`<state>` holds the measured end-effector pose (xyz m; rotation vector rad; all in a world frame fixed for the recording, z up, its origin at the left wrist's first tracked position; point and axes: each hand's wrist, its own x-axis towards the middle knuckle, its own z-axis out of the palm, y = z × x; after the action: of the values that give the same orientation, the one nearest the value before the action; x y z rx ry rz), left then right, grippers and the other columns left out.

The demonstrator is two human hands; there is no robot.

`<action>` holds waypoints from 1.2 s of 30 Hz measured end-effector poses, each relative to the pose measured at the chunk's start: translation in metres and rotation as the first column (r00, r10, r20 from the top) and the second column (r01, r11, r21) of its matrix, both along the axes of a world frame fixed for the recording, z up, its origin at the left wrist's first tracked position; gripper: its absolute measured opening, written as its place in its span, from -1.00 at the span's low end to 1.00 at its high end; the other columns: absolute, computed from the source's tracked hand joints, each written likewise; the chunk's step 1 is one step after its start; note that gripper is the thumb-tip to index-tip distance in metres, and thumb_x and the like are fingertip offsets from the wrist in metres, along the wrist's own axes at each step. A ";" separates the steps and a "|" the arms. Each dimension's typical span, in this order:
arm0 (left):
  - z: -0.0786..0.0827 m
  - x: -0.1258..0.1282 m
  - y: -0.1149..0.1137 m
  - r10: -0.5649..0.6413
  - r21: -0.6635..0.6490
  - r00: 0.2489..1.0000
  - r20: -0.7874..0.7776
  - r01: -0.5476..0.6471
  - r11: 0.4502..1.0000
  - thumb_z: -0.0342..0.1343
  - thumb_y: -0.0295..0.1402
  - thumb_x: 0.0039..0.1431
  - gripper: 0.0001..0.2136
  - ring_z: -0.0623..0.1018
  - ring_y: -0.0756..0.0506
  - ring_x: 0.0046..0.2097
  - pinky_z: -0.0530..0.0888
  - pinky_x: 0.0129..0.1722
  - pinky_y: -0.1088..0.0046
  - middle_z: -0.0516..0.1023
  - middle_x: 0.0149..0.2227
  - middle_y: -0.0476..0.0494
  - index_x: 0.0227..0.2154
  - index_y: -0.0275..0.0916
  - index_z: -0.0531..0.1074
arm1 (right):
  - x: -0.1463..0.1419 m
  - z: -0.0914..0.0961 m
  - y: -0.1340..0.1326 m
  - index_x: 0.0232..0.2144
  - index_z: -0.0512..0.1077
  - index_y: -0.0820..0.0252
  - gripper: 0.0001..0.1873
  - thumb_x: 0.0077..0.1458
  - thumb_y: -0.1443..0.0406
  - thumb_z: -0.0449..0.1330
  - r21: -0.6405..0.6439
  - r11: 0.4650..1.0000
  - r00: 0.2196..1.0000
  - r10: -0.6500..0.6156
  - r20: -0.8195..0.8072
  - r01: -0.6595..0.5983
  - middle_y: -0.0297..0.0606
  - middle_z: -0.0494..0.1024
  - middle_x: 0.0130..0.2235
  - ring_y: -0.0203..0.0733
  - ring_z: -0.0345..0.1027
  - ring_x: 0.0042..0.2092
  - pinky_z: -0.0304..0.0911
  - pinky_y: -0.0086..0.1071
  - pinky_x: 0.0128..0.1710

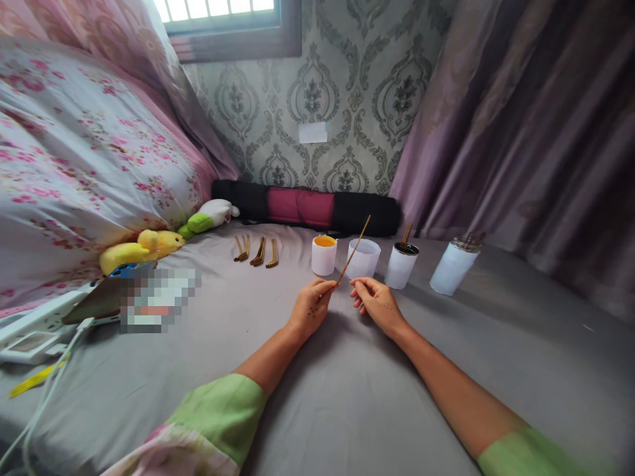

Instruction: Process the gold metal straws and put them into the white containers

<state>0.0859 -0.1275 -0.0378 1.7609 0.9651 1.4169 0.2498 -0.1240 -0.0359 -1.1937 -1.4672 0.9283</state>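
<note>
My left hand (pixel 311 306) is closed in a pinch on a thin brown stick (pixel 354 248) that slants up to the right, over the cups. My right hand (pixel 376 301) hovers just right of it with fingers curled together near the stick's lower end; whether it touches the stick I cannot tell. Behind the hands stand a white cup of orange paste (pixel 324 254), an empty translucent cup (pixel 364 258), a white cup with a dark rim and a stick in it (pixel 401 264), and a white jar holding sticks (pixel 454 266). Bundles of brown sticks (pixel 258 251) lie on the grey sheet.
A grey sheet (pixel 347 390) covers the surface. A floral quilt (pixel 74 158) rises at the left with yellow and green plush toys (pixel 143 248). A black and magenta bolster (pixel 307 206) lies against the wall. Curtains hang at the right. Chargers and cables (pixel 40 330) lie at the left edge.
</note>
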 end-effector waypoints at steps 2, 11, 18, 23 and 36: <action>0.000 0.001 -0.001 0.005 0.013 1.000 -0.005 -0.005 1.000 0.05 -0.41 0.02 -0.83 0.41 -0.05 -0.30 0.32 -0.26 0.52 0.46 -0.35 -0.16 -0.34 -0.17 0.52 | -0.002 0.003 -0.002 -0.29 0.35 0.24 -0.67 -0.02 0.13 0.02 0.003 1.000 1.000 0.023 -0.012 -0.023 -0.28 0.40 -0.44 -0.38 0.27 -0.52 0.17 -0.55 -0.66; -0.005 0.000 0.000 0.018 0.053 0.993 -0.115 -0.012 0.999 0.00 -0.36 0.07 -0.80 0.41 -0.08 -0.24 0.27 -0.14 0.47 0.45 -0.28 -0.17 -0.28 -0.12 0.50 | -0.007 0.011 -0.010 -0.25 0.32 0.24 -0.70 -0.06 0.21 0.07 0.011 0.996 0.993 0.092 -0.077 -0.091 -0.29 0.42 -0.43 -0.37 0.27 -0.52 0.18 -0.50 -0.61; -0.007 -0.001 0.001 0.010 -0.025 0.997 -0.082 -0.012 1.000 0.03 -0.37 0.03 -0.81 0.39 -0.10 -0.20 0.25 -0.09 0.45 0.45 -0.28 -0.15 -0.32 -0.10 0.50 | -0.009 0.013 -0.012 -0.23 0.32 0.25 -0.64 -0.05 0.14 0.09 0.028 0.993 0.988 0.114 -0.102 -0.112 -0.30 0.40 -0.45 -0.38 0.26 -0.52 0.18 -0.52 -0.61; -0.010 -0.002 0.003 0.063 0.101 0.975 -0.214 -0.042 0.994 -0.04 -0.42 0.08 -0.77 0.41 -0.06 -0.24 0.28 -0.16 0.49 0.45 -0.29 -0.14 -0.27 -0.09 0.48 | -0.011 0.011 -0.010 -0.27 0.34 0.25 -0.62 -0.06 0.08 0.08 -0.001 0.996 0.984 0.088 -0.158 -0.089 -0.31 0.39 -0.47 -0.39 0.26 -0.54 0.17 -0.51 -0.63; -0.011 -0.001 0.003 0.098 0.185 0.961 -0.260 -0.050 0.981 -0.06 -0.46 0.08 -0.77 0.41 -0.05 -0.26 0.29 -0.20 0.49 0.45 -0.31 -0.15 -0.29 -0.14 0.47 | -0.011 0.012 -0.010 -0.34 0.33 0.27 -0.66 -0.07 0.10 0.10 -0.061 0.994 0.974 0.070 -0.214 -0.085 -0.33 0.38 -0.50 -0.40 0.24 -0.56 0.13 -0.52 -0.66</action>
<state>0.0853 -0.1245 -0.0486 2.1093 1.0827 1.3694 0.2393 -0.1341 -0.0235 -1.0583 -1.3269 1.1329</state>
